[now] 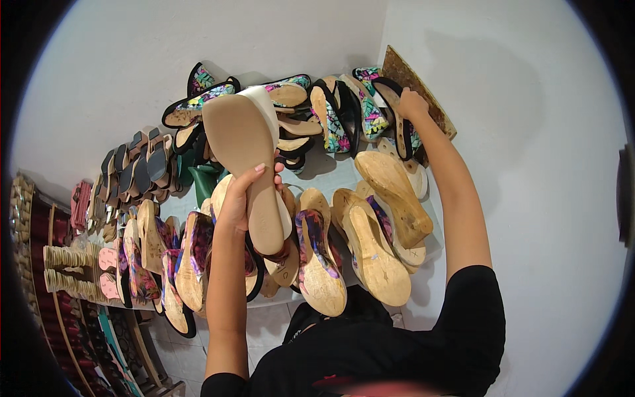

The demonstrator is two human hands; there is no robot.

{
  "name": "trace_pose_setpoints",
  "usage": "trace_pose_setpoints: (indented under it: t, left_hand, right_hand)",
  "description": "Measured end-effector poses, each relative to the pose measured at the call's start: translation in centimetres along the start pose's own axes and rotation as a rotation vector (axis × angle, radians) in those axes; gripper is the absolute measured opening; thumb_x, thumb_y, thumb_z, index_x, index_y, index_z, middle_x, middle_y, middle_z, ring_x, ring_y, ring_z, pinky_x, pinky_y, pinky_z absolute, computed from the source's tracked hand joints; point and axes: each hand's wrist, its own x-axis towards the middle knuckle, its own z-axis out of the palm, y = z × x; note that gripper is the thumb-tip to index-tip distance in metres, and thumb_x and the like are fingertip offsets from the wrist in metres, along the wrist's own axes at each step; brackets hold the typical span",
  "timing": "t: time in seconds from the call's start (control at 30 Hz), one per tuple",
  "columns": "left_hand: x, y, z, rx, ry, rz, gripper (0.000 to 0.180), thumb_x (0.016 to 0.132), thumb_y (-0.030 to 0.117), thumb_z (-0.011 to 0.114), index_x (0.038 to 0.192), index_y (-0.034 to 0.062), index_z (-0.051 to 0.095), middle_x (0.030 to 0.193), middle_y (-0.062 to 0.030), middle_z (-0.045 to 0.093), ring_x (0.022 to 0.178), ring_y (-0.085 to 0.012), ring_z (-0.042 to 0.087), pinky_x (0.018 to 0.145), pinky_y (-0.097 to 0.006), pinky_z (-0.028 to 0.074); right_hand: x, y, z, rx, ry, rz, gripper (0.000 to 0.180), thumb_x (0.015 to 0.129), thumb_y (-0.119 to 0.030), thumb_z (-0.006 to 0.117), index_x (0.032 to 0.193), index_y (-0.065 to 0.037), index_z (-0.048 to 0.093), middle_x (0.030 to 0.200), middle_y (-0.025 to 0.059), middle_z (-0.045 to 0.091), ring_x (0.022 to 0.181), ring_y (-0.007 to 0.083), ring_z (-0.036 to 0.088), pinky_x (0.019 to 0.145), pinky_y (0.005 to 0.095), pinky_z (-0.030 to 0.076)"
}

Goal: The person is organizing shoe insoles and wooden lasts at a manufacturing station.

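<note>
My left hand (238, 198) is closed round the narrow part of a beige shoe insole (238, 129), held upright above the table. Behind it, in the same grip, shows the edge of a white insole (262, 106). At the far right my right hand (413, 104) has its fingers closed on a black-edged wedge shoe (390, 97) with a bright patterned covering. Part of that shoe is hidden. Next to it stand more patterned wedge shoes (372, 119). Nearer me lie bare wooden shoe lasts (380, 268) and wedges with purple patterned cloth (321, 278).
A brown board (426, 106) leans against the wall behind my right hand. Dark-soled block-heeled shoes (159, 165) line the back left. Stacked pale soles (69, 281) and pink insoles (108, 258) lie at the left end. Racks (86, 331) stand at the lower left.
</note>
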Motion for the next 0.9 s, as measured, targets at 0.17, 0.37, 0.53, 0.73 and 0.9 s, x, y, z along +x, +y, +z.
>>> trace_pose_setpoints:
  t: [0.17,0.37,0.53,0.73,0.9]
  left_hand:
    - [-0.3,0.0,-0.4,0.026,0.016,0.007,0.043,0.079,0.021,0.054,0.113,-0.0027,0.045,0.090,-0.0094,0.056,0.073,-0.0151,0.055,0.067,-0.028,0.047]
    - [-0.9,0.2,-1.5,-0.008,0.094,-0.004,0.044,0.081,0.022,0.052,0.116,-0.0040,0.042,0.089,-0.0091,0.055,0.070,-0.0159,0.055,0.066,-0.031,0.048]
    - [-0.3,-0.1,-1.5,-0.182,0.079,-0.007,0.043,0.082,0.029,0.047,0.113,-0.0019,0.043,0.085,-0.0072,0.053,0.068,-0.0148,0.054,0.063,-0.029,0.048]
    - [-0.7,-0.4,-1.9,-0.276,0.092,-0.038,0.040,0.082,0.035,0.046,0.101,-0.0003,0.049,0.074,-0.0065,0.054,0.062,-0.0129,0.053,0.059,-0.026,0.047]
    - [-1.8,0.2,-2.7,-0.178,0.123,-0.018,0.055,0.083,0.052,0.037,0.098,0.0005,0.049,0.072,-0.0064,0.055,0.059,-0.0125,0.055,0.055,-0.025,0.047]
  right_hand:
    - [0.4,0.7,2.3,-0.069,0.360,-0.107,0.041,0.074,-0.014,0.058,0.112,-0.004,0.045,0.105,0.0174,0.055,0.091,0.0329,0.058,0.073,0.0433,0.049]
    - [2.0,-3.0,4.7,-0.090,0.217,-0.516,0.038,0.069,-0.017,0.063,0.103,-0.002,0.052,0.100,0.0206,0.056,0.090,0.0347,0.057,0.074,0.0424,0.048]
    - [4.0,-7.9,6.2,-0.095,-0.326,-0.365,0.044,0.070,-0.029,0.065,0.104,-0.002,0.058,0.104,0.0191,0.058,0.099,0.0354,0.054,0.081,0.0408,0.046]
    - [2.6,-11.5,6.2,-0.030,-0.126,-0.104,0.031,0.079,-0.016,0.055,0.107,-0.002,0.058,0.115,0.0154,0.054,0.103,0.0301,0.054,0.081,0.0399,0.047]
    - [5.6,-8.7,4.6,0.074,-0.174,-0.067,0.030,0.078,-0.008,0.048,0.106,0.000,0.055,0.111,0.0211,0.055,0.104,0.0313,0.054,0.082,0.0397,0.046]
